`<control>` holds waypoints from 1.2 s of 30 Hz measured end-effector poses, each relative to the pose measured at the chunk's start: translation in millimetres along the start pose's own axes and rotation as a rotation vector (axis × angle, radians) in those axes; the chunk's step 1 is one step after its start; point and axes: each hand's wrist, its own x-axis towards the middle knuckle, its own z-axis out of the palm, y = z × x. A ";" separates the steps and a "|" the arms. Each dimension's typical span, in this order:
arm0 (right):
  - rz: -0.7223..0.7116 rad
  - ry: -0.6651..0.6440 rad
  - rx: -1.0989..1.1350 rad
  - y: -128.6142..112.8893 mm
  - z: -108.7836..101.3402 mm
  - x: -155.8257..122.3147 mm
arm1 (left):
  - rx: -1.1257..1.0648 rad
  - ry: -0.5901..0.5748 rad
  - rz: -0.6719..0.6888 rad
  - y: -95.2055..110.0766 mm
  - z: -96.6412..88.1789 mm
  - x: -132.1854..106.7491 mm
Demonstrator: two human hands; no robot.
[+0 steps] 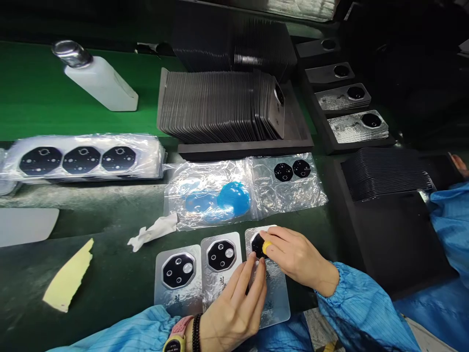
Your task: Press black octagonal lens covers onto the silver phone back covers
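Three silver phone back covers lie side by side near the front edge: the left cover [176, 288], the middle cover [219, 274] and the right cover [274, 298]. Each carries a black octagonal camera lens piece. My right hand [296, 256] is pinched over the right cover's lens piece [257, 244], a yellow cot on one fingertip. My left hand [234, 308] rests with fingers stretched flat across the lower part of the middle and right covers.
A clear bag with blue film [216, 200] and black lens pieces [292, 170] lies behind the covers. Trays of stacked covers [220, 107] stand further back, a white bottle [98, 78] at the left. A wrapped lens sheet [80, 159], a white wipe [154, 232] and yellow paper [71, 276] lie left.
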 end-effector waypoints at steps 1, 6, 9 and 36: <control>-0.009 -0.008 -0.020 -1.2 0.7 0.3 | 0.005 0.003 0.003 0.2 1.0 0.1; -0.019 -0.020 -0.017 -1.0 5.2 -4.7 | 0.047 0.068 -0.015 -1.3 4.5 4.1; 0.108 0.037 0.038 4.1 5.4 -13.4 | 0.033 0.083 -0.034 -4.2 2.9 9.6; 0.571 0.477 0.909 -61.3 -32.4 -17.8 | -1.075 0.236 -0.650 -11.4 -58.9 21.7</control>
